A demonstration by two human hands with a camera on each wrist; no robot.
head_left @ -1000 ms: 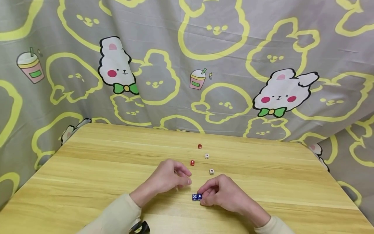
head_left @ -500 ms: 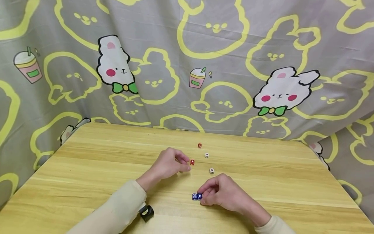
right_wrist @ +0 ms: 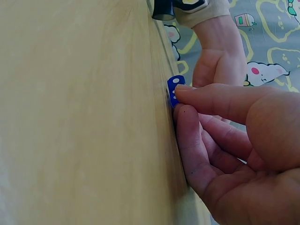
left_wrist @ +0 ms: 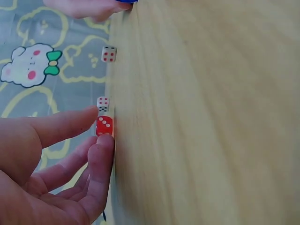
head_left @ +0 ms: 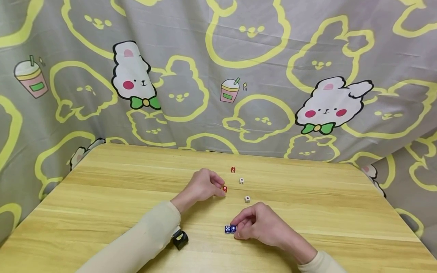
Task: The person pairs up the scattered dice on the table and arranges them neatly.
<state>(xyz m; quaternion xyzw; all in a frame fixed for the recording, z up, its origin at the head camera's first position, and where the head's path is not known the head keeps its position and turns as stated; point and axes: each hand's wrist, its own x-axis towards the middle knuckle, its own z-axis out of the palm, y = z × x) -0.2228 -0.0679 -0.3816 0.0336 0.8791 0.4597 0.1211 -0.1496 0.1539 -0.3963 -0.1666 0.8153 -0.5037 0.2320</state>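
Observation:
My left hand (head_left: 205,184) is at the nearer red die (head_left: 224,189), thumb and a finger on either side of it. The left wrist view shows this red die (left_wrist: 104,125) between thumb and fingertip, low on the tabletop. With thumb and finger, my right hand (head_left: 264,225) pinches the right one of two blue dice, which stand side by side and touch. The left blue die (head_left: 227,229) shows five white dots on top; the right blue die (head_left: 233,228) shows one large dot. In the right wrist view, the fingers of the right hand (right_wrist: 225,140) partly cover the blue.
Beyond the hands lie another red die (head_left: 233,170), a white die (head_left: 241,181) and a nearer white die (head_left: 247,199). They stand apart on the wooden table (head_left: 324,204). A patterned grey curtain (head_left: 191,87) hangs behind it. A black device (head_left: 179,239) sits at the left sleeve.
My left hand has moved forward and right to the nearer red die, and its fingers have come around it. The right hand stays at the blue dice.

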